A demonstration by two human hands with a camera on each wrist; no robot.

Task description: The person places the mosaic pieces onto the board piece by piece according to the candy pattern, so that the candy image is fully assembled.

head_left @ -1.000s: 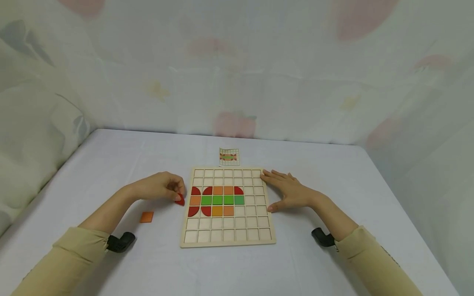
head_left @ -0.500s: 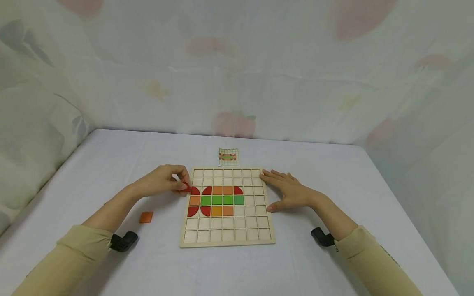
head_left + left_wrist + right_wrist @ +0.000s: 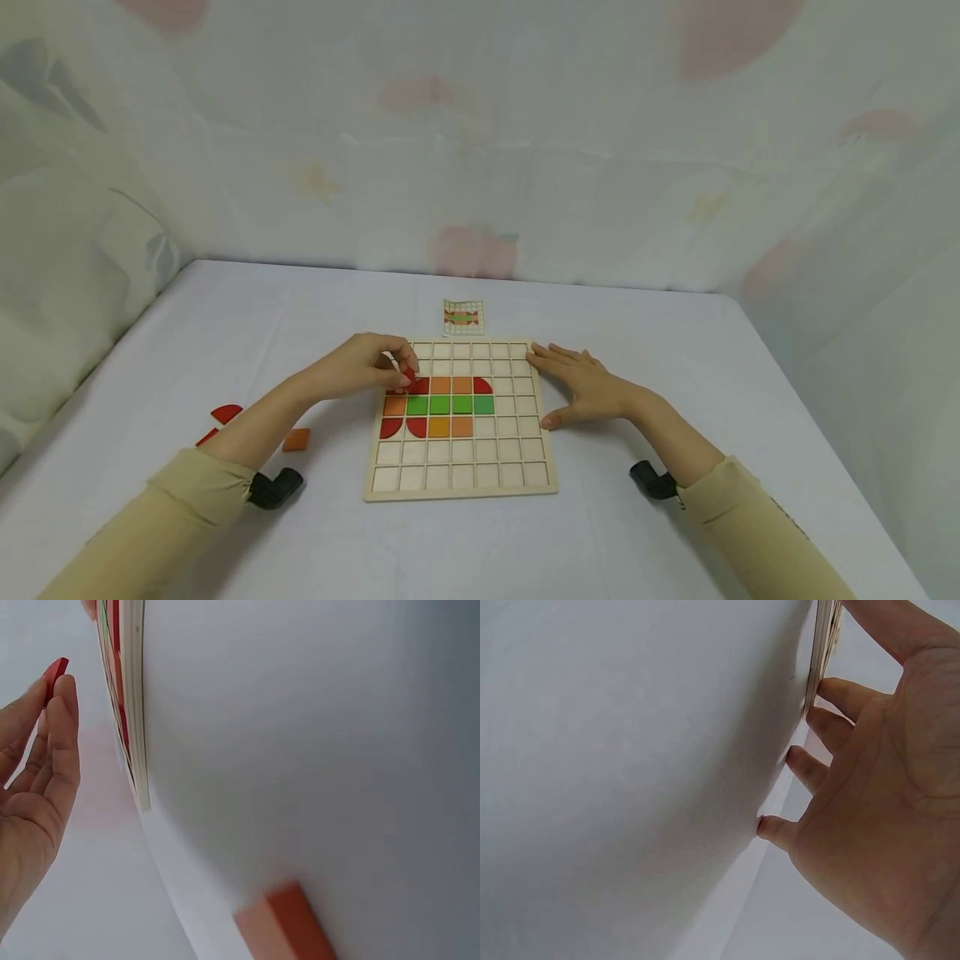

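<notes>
My left hand [image 3: 365, 364] pinches a red tile [image 3: 408, 379] between thumb and fingertips, over the upper left part of the wooden grid board [image 3: 461, 495]. In the left wrist view that red tile [image 3: 55, 673] stands out past the fingertips, its full outline partly covered. Red, orange and green tiles fill several cells, among them a green square [image 3: 440, 405] and a teal square [image 3: 483, 406]. The hand hides part of the board's left side. With fingers spread, my right hand [image 3: 588, 387] rests at the board's right edge; its fingertips touch the edge and the table.
Behind the board lies a small pattern card [image 3: 464, 317]. On the table to the left are an orange square tile [image 3: 296, 439] and a red quarter-round tile [image 3: 227, 412]. Another red piece [image 3: 207, 436] is partly hidden by the left forearm. Fabric [image 3: 480, 167] hangs behind the table.
My left hand has carried the red tile from beside the board's left edge rightward over its upper cells. Red tiles at the far left have come into view. The right hand has stayed put.
</notes>
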